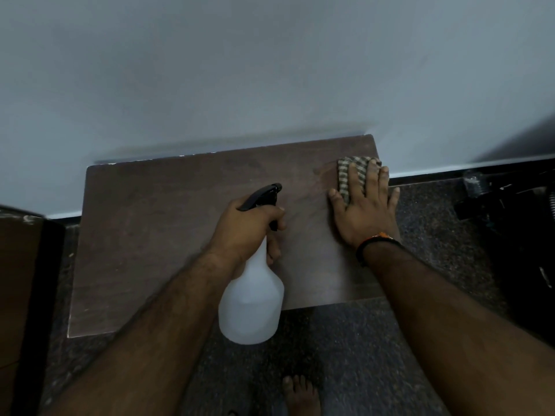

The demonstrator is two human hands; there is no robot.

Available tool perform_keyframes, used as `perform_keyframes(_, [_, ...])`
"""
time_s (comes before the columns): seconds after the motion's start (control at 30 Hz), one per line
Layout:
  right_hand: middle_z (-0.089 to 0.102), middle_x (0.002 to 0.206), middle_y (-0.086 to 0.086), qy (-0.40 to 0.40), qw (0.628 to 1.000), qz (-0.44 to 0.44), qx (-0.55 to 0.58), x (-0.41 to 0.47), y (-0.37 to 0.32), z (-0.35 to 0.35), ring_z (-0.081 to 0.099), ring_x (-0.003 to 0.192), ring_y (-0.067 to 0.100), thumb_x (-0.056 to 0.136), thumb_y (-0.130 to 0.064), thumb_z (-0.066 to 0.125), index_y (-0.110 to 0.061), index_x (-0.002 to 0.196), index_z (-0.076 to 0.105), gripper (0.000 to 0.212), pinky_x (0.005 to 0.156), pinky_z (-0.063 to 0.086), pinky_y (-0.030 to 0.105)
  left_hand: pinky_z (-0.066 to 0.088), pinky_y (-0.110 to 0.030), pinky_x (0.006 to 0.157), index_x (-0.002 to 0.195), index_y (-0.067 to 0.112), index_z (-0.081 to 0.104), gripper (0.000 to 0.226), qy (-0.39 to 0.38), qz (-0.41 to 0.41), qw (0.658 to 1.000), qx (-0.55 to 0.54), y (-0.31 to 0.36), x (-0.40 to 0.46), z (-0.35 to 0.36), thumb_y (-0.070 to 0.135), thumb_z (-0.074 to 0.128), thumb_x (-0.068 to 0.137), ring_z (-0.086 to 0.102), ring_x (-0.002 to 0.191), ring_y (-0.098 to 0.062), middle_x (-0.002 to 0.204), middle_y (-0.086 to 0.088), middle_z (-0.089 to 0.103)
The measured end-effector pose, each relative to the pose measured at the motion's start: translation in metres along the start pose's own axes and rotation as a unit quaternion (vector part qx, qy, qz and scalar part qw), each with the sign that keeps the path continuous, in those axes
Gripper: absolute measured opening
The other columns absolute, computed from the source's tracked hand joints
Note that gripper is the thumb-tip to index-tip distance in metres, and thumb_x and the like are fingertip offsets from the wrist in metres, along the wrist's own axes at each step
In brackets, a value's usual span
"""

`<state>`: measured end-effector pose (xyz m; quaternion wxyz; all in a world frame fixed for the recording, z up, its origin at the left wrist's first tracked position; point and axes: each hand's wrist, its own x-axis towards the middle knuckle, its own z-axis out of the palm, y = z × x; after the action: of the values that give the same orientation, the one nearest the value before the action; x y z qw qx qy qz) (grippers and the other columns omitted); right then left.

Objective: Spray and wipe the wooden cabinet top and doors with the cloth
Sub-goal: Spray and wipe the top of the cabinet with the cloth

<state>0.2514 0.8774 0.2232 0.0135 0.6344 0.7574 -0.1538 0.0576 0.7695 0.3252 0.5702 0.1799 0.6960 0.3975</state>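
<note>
The dark brown wooden cabinet top [156, 235] fills the middle of the head view, its back edge against the wall. My left hand [243, 232] grips the neck of a white spray bottle [252, 307] with a black trigger head, held above the top's front half, nozzle pointing away from me. My right hand [365, 205] lies flat, fingers spread, pressing a striped grey-beige cloth [345, 172] onto the far right corner of the top. Most of the cloth is under my fingers. The cabinet doors are out of sight below the top.
A pale grey wall [270, 70] rises right behind the cabinet. Another brown piece of furniture [21, 280] stands close on the left. A black object [510, 211] sits on the speckled floor [375, 355] at the right. My bare foot [300, 394] is near the cabinet front.
</note>
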Motion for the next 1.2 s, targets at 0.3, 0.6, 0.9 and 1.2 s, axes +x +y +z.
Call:
perform_keyframes(0.3, [-0.010,0.167,0.009,-0.003,1.000,-0.017,-0.013,0.001,0.001,0.002,-0.016,0.152,0.030,0.099,-0.068,0.018,-0.029,0.160,-0.001,0.075,0.123,-0.006,0.049,0.046,-0.030,0.040,0.086,-0.004,0.065,0.020,0.006,0.006,1.000,-0.016,-0.010,-0.005,-0.001,0.014,0.063,0.094,0.050,0.034,-0.023,0.046,-0.004,0.060])
perform_keyframes(0.6, [-0.006,0.167,0.014,0.012,0.999,-0.028,-0.024,0.001,0.001,0.003,-0.013,0.153,0.033,0.099,-0.067,0.020,-0.025,0.160,0.003,0.077,0.123,-0.004,0.048,0.048,-0.032,0.044,0.095,-0.004,0.067,0.019,-0.005,0.003,1.000,-0.015,-0.027,-0.008,-0.001,0.014,0.063,0.094,0.054,0.037,-0.023,0.069,-0.011,0.066])
perform_keyframes(0.9, [-0.004,0.167,0.015,0.024,0.999,-0.029,-0.031,0.000,0.000,0.004,-0.010,0.153,0.034,0.098,-0.068,0.021,-0.024,0.160,0.005,0.078,0.124,-0.001,0.048,0.048,-0.030,0.043,0.096,-0.006,0.067,0.022,-0.006,0.008,1.000,-0.010,-0.041,-0.012,-0.003,0.016,0.065,0.093,0.054,0.036,-0.024,0.051,-0.002,0.064])
perform_keyframes(1.2, [-0.003,0.166,0.016,0.032,0.998,-0.028,-0.040,0.001,-0.001,0.006,-0.009,0.153,0.035,0.097,-0.069,0.020,-0.023,0.160,0.006,0.080,0.125,0.000,0.049,0.047,-0.029,0.043,0.105,0.000,0.068,0.020,-0.003,0.033,0.999,-0.013,-0.046,-0.013,-0.008,0.017,0.066,0.094,0.055,0.039,-0.025,0.081,-0.013,0.070])
